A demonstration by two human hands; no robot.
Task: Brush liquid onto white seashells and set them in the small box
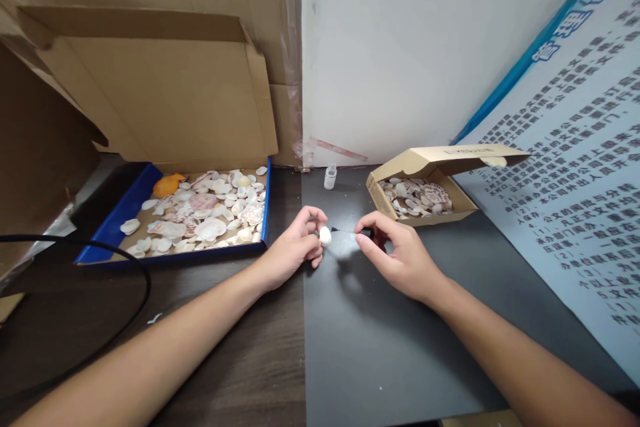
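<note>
Bare forearms (190, 333) up close, left hand (303, 243) pinching a small white seashell (325, 235) over the dark gray mat (380, 353), right hand (400, 257) nearly closed, thumb and fingertips gripping a thin black-tipped brush (336, 229) just beside it.

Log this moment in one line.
left hand: holding white seashell | right hand: holding black-tipped brush, tip near seashell | labelled vial: upright

Both hands (295, 247) (400, 255) apart, apparently pinched
</note>
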